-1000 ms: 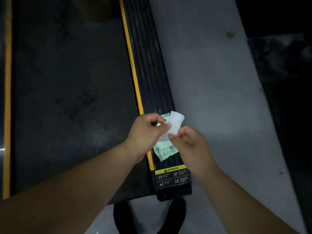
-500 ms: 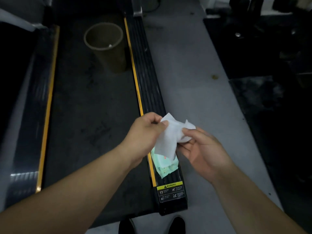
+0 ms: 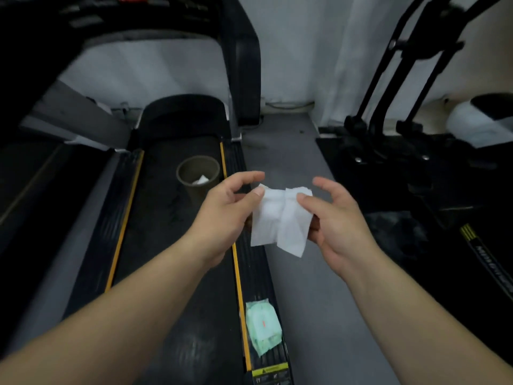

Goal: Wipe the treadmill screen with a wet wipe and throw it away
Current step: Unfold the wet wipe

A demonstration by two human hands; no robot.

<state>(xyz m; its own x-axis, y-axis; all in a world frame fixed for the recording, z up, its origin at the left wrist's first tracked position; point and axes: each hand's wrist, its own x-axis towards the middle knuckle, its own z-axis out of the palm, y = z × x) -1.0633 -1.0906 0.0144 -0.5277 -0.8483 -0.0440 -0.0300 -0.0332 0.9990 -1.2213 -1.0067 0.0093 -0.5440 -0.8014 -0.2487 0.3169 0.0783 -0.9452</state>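
Since the earlier frame, both hands have risen to mid-frame and spread the wet wipe (image 3: pixel 280 218) wider. Left hand (image 3: pixel 224 212) pinches its left edge; right hand (image 3: pixel 333 218) pinches the right edge. Bin (image 3: pixel 198 176) stands upper left of them; wipe pack (image 3: pixel 262 329) lies at lower centre.

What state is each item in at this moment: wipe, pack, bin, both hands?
White wet wipe: partly unfolded, held between both hands.
Pale green wipe pack: lying on the treadmill's side rail.
Olive round bin: upright on the belt, white scrap inside.
Left hand: pinching the wipe.
Right hand: gripping the wipe.
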